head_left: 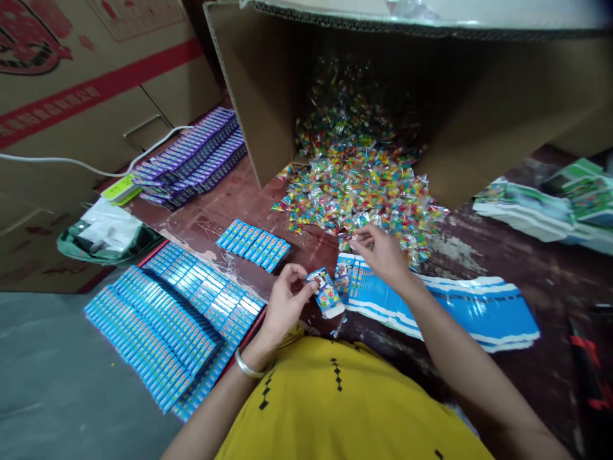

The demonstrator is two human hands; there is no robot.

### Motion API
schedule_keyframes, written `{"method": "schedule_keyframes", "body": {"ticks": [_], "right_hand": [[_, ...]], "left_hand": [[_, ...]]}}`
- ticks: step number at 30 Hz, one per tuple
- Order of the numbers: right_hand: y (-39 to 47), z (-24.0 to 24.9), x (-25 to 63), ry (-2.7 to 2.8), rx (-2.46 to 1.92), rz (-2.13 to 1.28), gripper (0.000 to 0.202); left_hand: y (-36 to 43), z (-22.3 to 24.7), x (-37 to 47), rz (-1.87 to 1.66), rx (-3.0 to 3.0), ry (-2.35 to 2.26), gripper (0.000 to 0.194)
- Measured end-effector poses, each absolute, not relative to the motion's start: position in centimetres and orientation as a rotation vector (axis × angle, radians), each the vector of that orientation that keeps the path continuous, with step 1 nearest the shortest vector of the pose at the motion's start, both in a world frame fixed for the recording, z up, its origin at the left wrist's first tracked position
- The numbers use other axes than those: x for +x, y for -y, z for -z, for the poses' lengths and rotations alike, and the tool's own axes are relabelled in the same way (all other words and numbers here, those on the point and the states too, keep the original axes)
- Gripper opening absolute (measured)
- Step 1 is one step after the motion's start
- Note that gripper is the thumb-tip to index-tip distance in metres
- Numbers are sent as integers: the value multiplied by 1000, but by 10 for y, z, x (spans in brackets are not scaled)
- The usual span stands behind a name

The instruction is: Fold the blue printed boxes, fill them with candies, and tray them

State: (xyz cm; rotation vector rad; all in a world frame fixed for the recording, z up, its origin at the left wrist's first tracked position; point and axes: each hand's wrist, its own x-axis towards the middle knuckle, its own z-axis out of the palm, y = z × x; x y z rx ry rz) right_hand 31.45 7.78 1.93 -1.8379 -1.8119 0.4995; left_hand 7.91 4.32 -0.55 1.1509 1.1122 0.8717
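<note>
My left hand (286, 300) pinches a small blue printed carton (325, 291) between thumb and fingers; its white end flap stands out at the lower end. Just right of it, my right hand (380, 254) is bent with fingertips together at the near edge of a heap of clear candy packets (359, 185). Whatever lies between those fingertips is too small to make out. Under my right forearm stretches a long fanned row of flat blue cartons (474, 313). A short row of filled-out blue boxes (253, 245) lies beyond my left hand.
The packets spill from a large cardboard box (268, 102) tipped toward me. At left, many blue boxes (148, 332) fill a red-edged tray. Purple boxes (191, 156), a white cable (62, 161) and a green bag (108, 236) lie behind. Green cartons (541, 204) are at right.
</note>
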Motion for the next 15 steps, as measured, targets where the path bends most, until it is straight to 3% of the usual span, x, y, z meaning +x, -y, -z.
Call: {"method": "schedule_keyframes", "body": {"ticks": [5,10,15], "right_hand": [[-115,-2,333,1785,-2254,-156,19],[-120,-2,334,1738,-2135,-178,14],[-97,-40,319,1458,-1639,-314,17]], "left_hand": [[-47,4,75,-920,979,-1101,41],[-46,-4,77,-864,908,-1054,56],[-47,-3,80,-781,1120,-1038,35]]}}
